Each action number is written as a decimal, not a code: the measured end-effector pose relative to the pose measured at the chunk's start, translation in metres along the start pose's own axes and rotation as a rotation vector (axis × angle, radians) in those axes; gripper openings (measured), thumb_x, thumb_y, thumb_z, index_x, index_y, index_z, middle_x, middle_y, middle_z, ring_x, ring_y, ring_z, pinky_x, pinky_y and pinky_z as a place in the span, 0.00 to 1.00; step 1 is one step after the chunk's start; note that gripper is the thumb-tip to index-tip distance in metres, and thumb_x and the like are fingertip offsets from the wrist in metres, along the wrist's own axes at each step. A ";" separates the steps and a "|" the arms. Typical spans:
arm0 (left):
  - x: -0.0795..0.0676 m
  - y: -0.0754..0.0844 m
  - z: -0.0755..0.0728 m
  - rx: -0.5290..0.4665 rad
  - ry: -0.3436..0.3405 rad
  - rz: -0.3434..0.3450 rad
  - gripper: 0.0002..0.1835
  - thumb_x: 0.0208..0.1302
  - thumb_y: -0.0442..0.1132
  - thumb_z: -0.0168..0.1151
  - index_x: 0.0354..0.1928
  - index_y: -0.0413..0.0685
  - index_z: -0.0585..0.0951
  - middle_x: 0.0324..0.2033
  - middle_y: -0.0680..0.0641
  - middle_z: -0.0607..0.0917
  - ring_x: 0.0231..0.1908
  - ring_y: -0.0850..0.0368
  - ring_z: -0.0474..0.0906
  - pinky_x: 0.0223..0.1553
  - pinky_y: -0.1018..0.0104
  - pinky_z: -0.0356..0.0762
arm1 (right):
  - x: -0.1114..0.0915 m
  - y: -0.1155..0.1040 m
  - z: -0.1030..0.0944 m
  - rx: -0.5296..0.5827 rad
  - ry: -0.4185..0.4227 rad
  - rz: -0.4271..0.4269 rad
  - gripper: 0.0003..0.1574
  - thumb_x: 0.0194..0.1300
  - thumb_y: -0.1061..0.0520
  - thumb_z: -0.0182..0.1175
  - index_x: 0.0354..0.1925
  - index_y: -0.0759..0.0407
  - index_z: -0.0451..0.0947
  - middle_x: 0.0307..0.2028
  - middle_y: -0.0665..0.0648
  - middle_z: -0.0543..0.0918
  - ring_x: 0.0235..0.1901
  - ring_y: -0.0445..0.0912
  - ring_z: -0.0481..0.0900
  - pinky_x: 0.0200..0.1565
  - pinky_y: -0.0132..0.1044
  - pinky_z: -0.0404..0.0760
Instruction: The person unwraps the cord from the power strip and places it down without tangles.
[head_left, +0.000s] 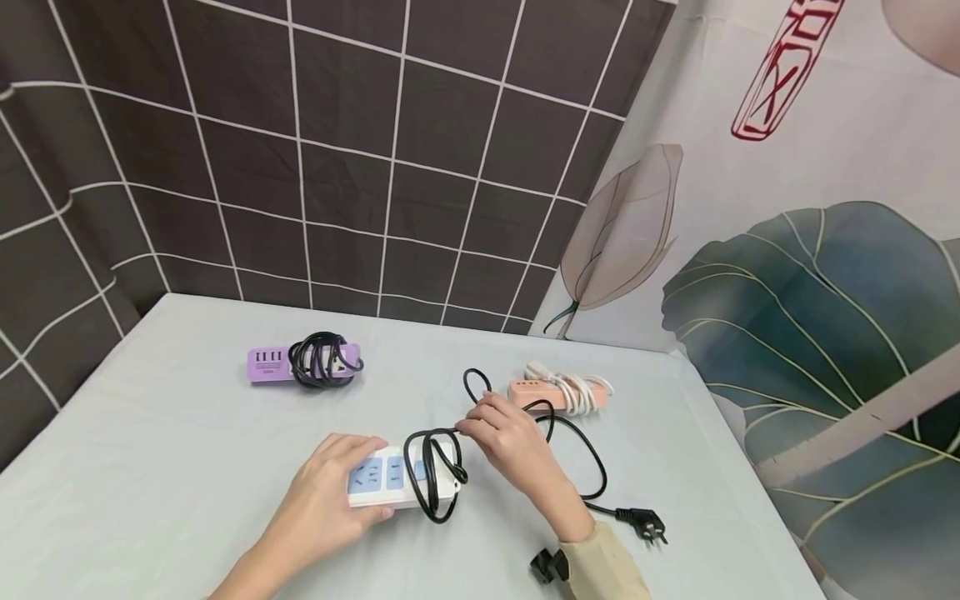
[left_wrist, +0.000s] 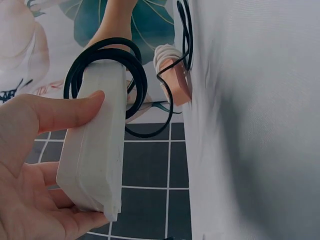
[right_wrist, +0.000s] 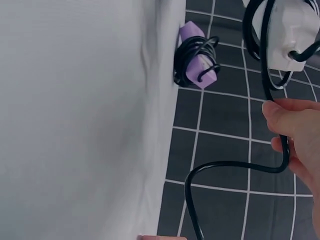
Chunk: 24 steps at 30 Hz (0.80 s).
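Nearest, at the lower edge on the right, wears a pale sleeve (head_left: 606, 571), with a small black object (head_left: 550, 567) just beside the cuff, too unclear to identify. With the left grip (head_left: 330, 492), clasps a white power strip (head_left: 397, 473) by its left part, thumb on the near side and fingers over the far side; seemingly to steady it above the desk (head_left: 187, 467), judging by the gap in the left wrist view, and to leave the right end free. Around that right end, loose loops of black cord (head_left: 431, 471), entering the strip at its end face. With the right grip (head_left: 513, 437), pinches the cord between thumb and fingers, just right of the loops, probably to control a short length rather than the long slack. From there, slack curving far, then right and near, to a black plug (head_left: 645, 522) on the desk at near right. At far left, purple power strip (head_left: 272, 364) with a black lead (head_left: 318, 362) wound round its right half, likely for tidiness. At far right, orange power strip (head_left: 531, 393), wrapped likewise in a white lead (head_left: 577, 396). Both apparently set far to leave working room near.
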<state>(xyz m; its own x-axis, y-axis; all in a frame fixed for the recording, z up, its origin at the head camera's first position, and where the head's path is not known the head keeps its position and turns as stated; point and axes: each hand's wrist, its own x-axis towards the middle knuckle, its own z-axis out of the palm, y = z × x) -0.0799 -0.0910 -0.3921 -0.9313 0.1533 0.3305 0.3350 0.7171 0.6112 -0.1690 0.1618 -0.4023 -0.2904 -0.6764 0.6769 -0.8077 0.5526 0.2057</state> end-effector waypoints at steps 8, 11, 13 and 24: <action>-0.001 0.001 0.001 0.006 0.008 0.017 0.39 0.27 0.40 0.82 0.51 0.47 0.82 0.46 0.51 0.83 0.48 0.58 0.75 0.51 0.51 0.76 | 0.004 0.000 -0.008 0.016 0.053 0.060 0.08 0.66 0.62 0.59 0.32 0.54 0.84 0.30 0.48 0.84 0.34 0.43 0.78 0.41 0.32 0.80; -0.001 0.001 0.001 0.005 0.002 0.010 0.39 0.27 0.40 0.82 0.51 0.47 0.82 0.46 0.51 0.83 0.48 0.58 0.75 0.51 0.51 0.76 | 0.005 -0.001 -0.011 0.006 0.072 0.066 0.07 0.62 0.64 0.61 0.32 0.54 0.85 0.30 0.48 0.84 0.33 0.42 0.78 0.42 0.33 0.80; -0.002 0.002 0.001 0.001 -0.005 0.006 0.39 0.27 0.39 0.82 0.51 0.47 0.82 0.46 0.51 0.83 0.49 0.58 0.75 0.51 0.51 0.76 | 0.006 -0.002 -0.014 -0.001 0.091 0.069 0.08 0.56 0.66 0.64 0.32 0.54 0.85 0.29 0.48 0.84 0.32 0.42 0.79 0.44 0.35 0.81; -0.002 0.001 0.002 0.002 0.008 0.019 0.39 0.26 0.39 0.82 0.51 0.46 0.82 0.46 0.51 0.84 0.49 0.57 0.76 0.51 0.50 0.76 | 0.007 -0.005 -0.029 -0.048 0.155 0.099 0.10 0.55 0.68 0.64 0.31 0.54 0.86 0.28 0.49 0.86 0.34 0.44 0.82 0.51 0.40 0.81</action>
<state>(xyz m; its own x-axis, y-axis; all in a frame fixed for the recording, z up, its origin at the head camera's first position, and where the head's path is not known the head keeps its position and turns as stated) -0.0775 -0.0896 -0.3935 -0.9237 0.1615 0.3474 0.3521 0.7156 0.6033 -0.1524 0.1688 -0.3783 -0.2817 -0.5364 0.7956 -0.7528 0.6377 0.1634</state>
